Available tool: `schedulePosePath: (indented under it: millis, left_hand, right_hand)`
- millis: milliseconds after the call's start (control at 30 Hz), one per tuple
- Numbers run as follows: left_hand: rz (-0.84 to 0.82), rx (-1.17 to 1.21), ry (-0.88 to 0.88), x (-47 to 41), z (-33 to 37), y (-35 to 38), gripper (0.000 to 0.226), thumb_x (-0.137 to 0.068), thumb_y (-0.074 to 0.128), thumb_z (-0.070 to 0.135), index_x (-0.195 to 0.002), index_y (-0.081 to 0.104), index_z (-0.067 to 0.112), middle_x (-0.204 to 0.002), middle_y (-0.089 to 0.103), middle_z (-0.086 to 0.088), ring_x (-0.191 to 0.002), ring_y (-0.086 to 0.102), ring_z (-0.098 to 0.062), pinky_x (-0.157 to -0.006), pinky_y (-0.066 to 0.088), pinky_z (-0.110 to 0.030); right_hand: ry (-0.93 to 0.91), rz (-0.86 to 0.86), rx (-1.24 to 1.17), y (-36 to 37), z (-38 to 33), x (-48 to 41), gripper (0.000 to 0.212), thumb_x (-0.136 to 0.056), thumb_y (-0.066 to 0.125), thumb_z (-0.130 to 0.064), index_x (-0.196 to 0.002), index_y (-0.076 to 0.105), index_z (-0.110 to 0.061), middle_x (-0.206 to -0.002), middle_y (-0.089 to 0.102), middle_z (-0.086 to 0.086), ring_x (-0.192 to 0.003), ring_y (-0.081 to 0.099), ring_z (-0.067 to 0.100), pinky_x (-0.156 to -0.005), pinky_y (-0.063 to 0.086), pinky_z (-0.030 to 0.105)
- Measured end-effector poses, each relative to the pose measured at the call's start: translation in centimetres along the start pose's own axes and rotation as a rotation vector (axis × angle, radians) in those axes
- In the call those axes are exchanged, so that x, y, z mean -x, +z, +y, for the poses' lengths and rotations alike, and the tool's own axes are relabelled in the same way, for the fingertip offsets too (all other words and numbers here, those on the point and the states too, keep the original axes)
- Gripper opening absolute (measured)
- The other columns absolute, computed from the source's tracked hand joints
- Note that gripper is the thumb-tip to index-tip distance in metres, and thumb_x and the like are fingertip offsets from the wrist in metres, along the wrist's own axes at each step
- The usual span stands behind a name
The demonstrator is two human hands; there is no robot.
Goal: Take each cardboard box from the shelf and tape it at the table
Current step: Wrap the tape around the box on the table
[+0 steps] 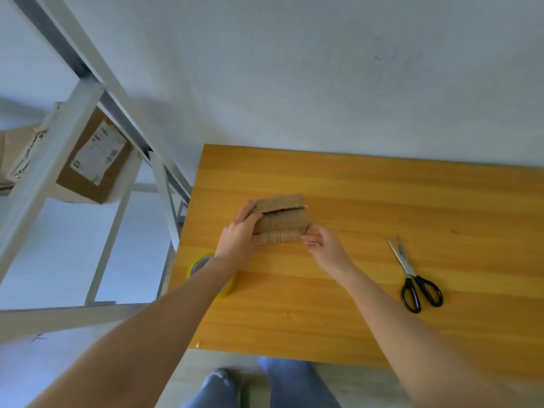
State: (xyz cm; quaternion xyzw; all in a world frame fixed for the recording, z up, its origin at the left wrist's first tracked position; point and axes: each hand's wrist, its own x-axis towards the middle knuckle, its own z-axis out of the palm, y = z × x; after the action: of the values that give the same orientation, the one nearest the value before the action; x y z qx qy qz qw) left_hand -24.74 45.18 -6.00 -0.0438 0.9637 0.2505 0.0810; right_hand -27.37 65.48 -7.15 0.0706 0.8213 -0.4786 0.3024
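1. Your left hand [238, 237] grips the left end of the small cardboard box [279, 219]. Its fingers [250, 214] are curled round that end, grasping it.
2. Your right hand [326, 245] is at the box's right near corner. Thumb and bent fingers [309, 240] close on that corner and pinch it.
3. The small cardboard box sits on the counter [382, 201], left of the middle and toward the far side, between your two hands. It is brown and worn. Its top flaps are not sealed, and a dark gap runs along the seam.
4. A tape roll [203, 263] with a yellow rim lies on the counter near the left edge, nearer to you than the box. Your left forearm crosses over it and hides most of it.
5. Scissors [415, 278] with black handles lie on the right part of the counter, well apart from the box. The blades are slightly parted and point to the far side, the handles toward you.
6. A white metal shelf [59, 160] stands to the left of the counter. A labelled box [97, 163] with a white sticker sits on it. Another cardboard box [14, 154] is farther left on the same shelf, partly cut off by the frame edge.
7. The counter's far edge is against a white wall [323, 69].
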Motion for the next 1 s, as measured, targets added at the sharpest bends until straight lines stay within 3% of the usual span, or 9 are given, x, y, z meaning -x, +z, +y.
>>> schedulePosePath:
  millis: [100, 200, 333, 467, 567, 633, 800, 933, 1000]
  left_hand:
    - [0.051, -0.006, 0.001, 0.2, -0.2, 0.8, 0.055, -0.085, 0.062, 0.003, -0.136, 0.042, 0.011, -0.148, 0.039, -0.005, -0.122, 0.050, -0.033, -0.074, 0.049, -0.043]
    - [0.100, 0.026, -0.030, 0.2, 0.0, 1.0, 0.063, -0.083, 0.063, 0.002, -0.139, 0.038, 0.013, -0.137, 0.048, -0.008, -0.125, 0.047, -0.033, -0.074, 0.052, -0.044]
    - [0.102, -0.097, 0.087, 0.2, -0.7, 0.9, 0.062, -0.075, 0.075, 0.004, -0.133, 0.054, 0.009, -0.141, 0.051, -0.005, -0.134, 0.040, -0.040, -0.094, 0.048, -0.053]
    - [0.068, -0.239, 0.204, -0.4, -1.5, 1.2, 0.060, -0.076, 0.074, 0.005, -0.131, 0.051, 0.002, -0.146, 0.045, -0.011, -0.137, 0.036, -0.036, -0.109, 0.035, -0.053]
    - [-0.010, -0.351, 0.257, -0.8, -2.0, 1.5, 0.073, -0.094, 0.053, 0.004, -0.152, 0.010, 0.008, -0.160, 0.003, -0.001, -0.147, 0.003, -0.020, -0.120, 0.015, -0.038]
    - [-0.048, -0.464, 0.280, -0.7, -2.5, 1.5, 0.075, -0.099, 0.042, 0.008, -0.150, -0.013, 0.014, -0.157, -0.016, 0.002, -0.146, -0.011, -0.016, -0.121, 0.004, -0.033]
    - [0.020, -0.539, 0.333, -0.8, -3.7, 1.9, 0.070, -0.099, 0.047, 0.018, -0.153, 0.002, 0.010, -0.159, -0.002, -0.004, -0.146, 0.002, -0.016, -0.118, 0.012, -0.035]
    - [-0.112, -0.593, 0.333, -0.6, -3.3, 1.1, 0.064, -0.101, 0.022, 0.010, -0.146, -0.024, 0.009, -0.153, -0.030, -0.004, -0.141, -0.024, -0.016, -0.120, -0.006, -0.034]
    - [-0.107, -0.602, 0.317, -0.5, -3.2, 0.9, 0.063, -0.101, 0.018, 0.009, -0.144, -0.027, 0.007, -0.154, -0.031, -0.006, -0.141, -0.027, -0.018, -0.120, -0.007, -0.035]
  right_hand:
    - [-0.171, 0.267, 0.201, 0.2, -0.3, -0.1, 0.044, -0.096, 0.052, -0.003, -0.139, 0.043, -0.007, -0.122, 0.057, 0.010, -0.112, 0.056, 0.025, -0.080, 0.046, 0.030]
    - [-0.457, 0.442, 0.449, 0.2, -0.8, -0.5, 0.045, -0.093, 0.056, -0.007, -0.137, 0.045, -0.003, -0.130, 0.054, 0.013, -0.118, 0.054, 0.029, -0.088, 0.050, 0.037]
    - [-0.686, 0.172, 0.775, 0.5, -1.1, -1.4, 0.064, -0.100, 0.049, -0.022, -0.155, 0.020, -0.009, -0.162, 0.017, 0.006, -0.149, 0.017, 0.022, -0.118, 0.017, 0.036]
    - [-0.710, 0.081, 0.901, 1.4, -0.9, -2.0, 0.064, -0.105, 0.039, -0.030, -0.156, 0.005, -0.014, -0.163, -0.001, 0.001, -0.151, -0.001, 0.018, -0.122, 0.001, 0.033]
    - [-0.664, 0.075, 0.941, 1.8, -0.6, -2.2, 0.063, -0.106, 0.033, -0.033, -0.155, -0.002, -0.016, -0.162, -0.009, -0.001, -0.149, -0.009, 0.014, -0.120, -0.005, 0.029]
    - [-0.632, 0.062, 0.988, 1.9, -0.4, -2.1, 0.063, -0.106, 0.029, -0.035, -0.155, -0.007, -0.017, -0.161, -0.015, -0.003, -0.148, -0.015, 0.013, -0.121, -0.007, 0.030]
    - [-0.558, 0.071, 1.057, 2.4, -0.3, -1.8, 0.064, -0.105, 0.024, -0.041, -0.150, -0.018, -0.022, -0.159, -0.023, -0.007, -0.146, -0.022, 0.010, -0.121, -0.008, 0.034]
    - [-0.510, 0.087, 1.089, 2.8, -0.4, -1.4, 0.067, -0.104, 0.026, -0.043, -0.146, -0.022, -0.023, -0.156, -0.026, -0.008, -0.143, -0.025, 0.008, -0.122, -0.006, 0.037]
    - [-0.493, 0.095, 1.086, 2.9, -0.8, -1.2, 0.068, -0.105, 0.029, -0.041, -0.148, -0.020, -0.023, -0.158, -0.023, -0.008, -0.143, -0.024, 0.007, -0.122, -0.005, 0.037]
